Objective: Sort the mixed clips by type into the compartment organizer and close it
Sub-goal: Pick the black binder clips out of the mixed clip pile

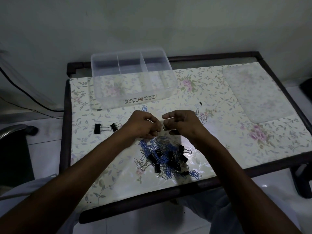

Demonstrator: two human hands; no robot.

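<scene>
Thin silver wire, springy and nearly weightless, being teased apart at frame centre: left hand (143,124) and right hand (181,123) both pinching a small clip tangle (162,127) between curled fingers (166,117), above the pile (166,157) lying lower centre on the tabletop (219,132). Probably snagging on neighbours, so pulling one loop end at a time. Black binders (97,128) stiffer, better pinched by the body. Sitting empty and open at upper centre, the organizer (133,97); lid (256,92) lying at right.

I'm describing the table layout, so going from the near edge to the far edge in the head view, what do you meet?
Mixed clip pile → the hands, left hand and right hand, pinching silver paper clips between them → empty clear organizer at the far edge.
</scene>
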